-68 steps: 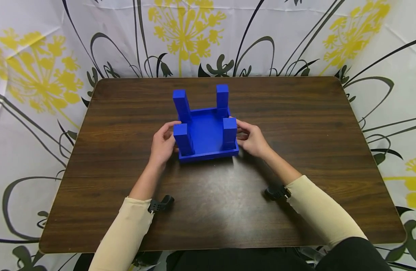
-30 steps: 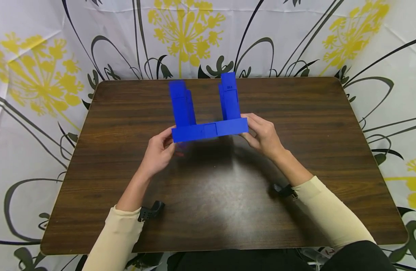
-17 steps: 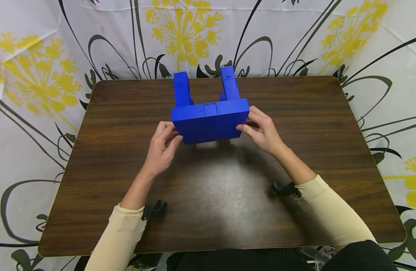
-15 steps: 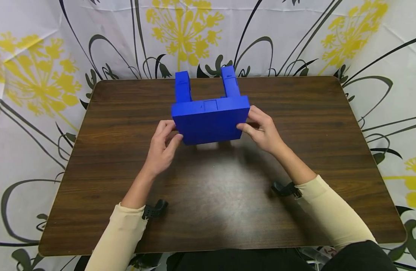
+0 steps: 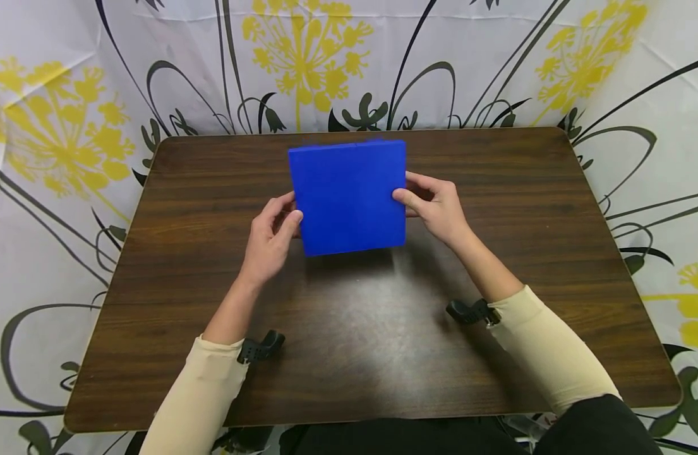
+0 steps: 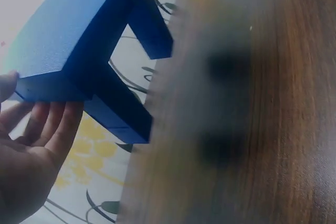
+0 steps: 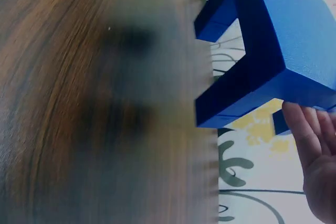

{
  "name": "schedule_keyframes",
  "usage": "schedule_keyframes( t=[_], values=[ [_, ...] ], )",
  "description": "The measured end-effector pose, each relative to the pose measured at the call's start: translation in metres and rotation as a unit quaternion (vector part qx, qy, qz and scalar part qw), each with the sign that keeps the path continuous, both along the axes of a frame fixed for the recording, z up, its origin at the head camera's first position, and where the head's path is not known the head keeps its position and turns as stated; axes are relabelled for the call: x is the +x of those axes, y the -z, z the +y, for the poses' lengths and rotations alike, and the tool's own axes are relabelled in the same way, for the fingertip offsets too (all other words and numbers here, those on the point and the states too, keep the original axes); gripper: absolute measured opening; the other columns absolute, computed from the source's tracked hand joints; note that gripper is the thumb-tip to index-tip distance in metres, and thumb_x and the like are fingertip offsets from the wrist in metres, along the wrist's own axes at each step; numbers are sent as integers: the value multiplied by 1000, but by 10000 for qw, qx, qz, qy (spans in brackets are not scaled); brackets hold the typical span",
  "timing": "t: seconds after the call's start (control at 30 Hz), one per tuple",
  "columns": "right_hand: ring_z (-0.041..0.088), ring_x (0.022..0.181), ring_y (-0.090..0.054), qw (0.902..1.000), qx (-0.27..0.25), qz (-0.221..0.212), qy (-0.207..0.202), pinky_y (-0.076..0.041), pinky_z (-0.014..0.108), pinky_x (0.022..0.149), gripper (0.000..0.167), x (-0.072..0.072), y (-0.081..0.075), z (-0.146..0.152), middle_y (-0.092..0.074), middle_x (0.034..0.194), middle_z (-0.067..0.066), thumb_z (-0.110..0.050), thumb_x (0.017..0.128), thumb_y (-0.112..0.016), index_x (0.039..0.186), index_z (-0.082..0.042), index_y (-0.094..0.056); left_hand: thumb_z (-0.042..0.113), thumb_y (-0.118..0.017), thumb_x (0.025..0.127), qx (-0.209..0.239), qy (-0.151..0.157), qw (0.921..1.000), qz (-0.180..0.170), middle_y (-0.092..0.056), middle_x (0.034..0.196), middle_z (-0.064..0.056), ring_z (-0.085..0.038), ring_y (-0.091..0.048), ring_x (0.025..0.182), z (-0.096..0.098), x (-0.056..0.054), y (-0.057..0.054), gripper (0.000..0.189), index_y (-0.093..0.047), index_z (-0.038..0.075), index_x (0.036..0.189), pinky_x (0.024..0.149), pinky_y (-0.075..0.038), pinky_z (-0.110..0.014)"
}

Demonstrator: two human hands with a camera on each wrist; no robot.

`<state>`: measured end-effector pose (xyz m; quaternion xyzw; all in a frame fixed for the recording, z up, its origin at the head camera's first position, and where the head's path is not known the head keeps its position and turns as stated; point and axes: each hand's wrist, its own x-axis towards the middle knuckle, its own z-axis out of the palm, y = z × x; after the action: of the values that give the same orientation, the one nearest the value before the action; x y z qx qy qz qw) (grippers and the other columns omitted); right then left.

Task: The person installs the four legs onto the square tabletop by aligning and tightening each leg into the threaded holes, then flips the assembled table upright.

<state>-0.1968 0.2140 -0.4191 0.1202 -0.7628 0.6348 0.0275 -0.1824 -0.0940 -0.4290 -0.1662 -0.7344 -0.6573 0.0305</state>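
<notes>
A small blue table (image 5: pixel 351 199), square-topped with block legs, is held up over the wooden table, its flat top facing the head camera. The left hand (image 5: pixel 267 243) grips its left edge, thumb on the flat face and fingers behind. At the right edge the right hand (image 5: pixel 438 205) pinches it the same way. In the head view the legs are hidden behind the top. Two of the legs (image 6: pixel 123 106) show in the left wrist view, pointing toward the wooden surface; the right wrist view shows legs (image 7: pixel 226 95) too.
The brown wooden table (image 5: pixel 530 253) lies beneath, with the small table's shadow on it. A white cloth with yellow flowers (image 5: pixel 303 63) hangs behind and at both sides. Dark straps with black devices (image 5: pixel 261 347) sit on both wrists.
Both hands have lifted the blue table and turned it over. Its legs pointed up with the hollow underside showing; now the flat top faces the head camera and the legs are out of that view.
</notes>
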Motion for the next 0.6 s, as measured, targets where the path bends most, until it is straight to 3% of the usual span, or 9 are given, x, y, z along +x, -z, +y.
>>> schedule_keyframes(
  t=[0.2,0.37,0.6],
  values=[
    [23,86,-71,9960,-435,-757,206,-58,39,64,42,-6,-3,-3,-70,107,16,-23,89,-74,125,-1,-67,16,-54,102,69,-87,9966,-821,-59,104,-11,-16,-60,85,0,-5,-7,40,-54,-7,135,64,-55,-27],
    [25,88,-71,9860,-409,-1556,448,-58,39,64,49,-9,-9,-7,-70,110,15,-36,86,-76,122,-2,-69,28,-58,100,170,-95,9867,-1616,-64,96,-7,-21,-59,85,-2,-8,-13,46,-57,-3,134,64,-56,-28],
    [25,89,-71,9728,-211,-2265,446,-58,37,66,54,-14,-7,-9,-69,111,17,-42,87,-73,123,-2,-67,33,-61,98,297,-170,9726,-2300,-64,97,-6,-21,-60,84,-3,-13,-15,51,-58,-4,132,66,-56,-28]
  ],
)
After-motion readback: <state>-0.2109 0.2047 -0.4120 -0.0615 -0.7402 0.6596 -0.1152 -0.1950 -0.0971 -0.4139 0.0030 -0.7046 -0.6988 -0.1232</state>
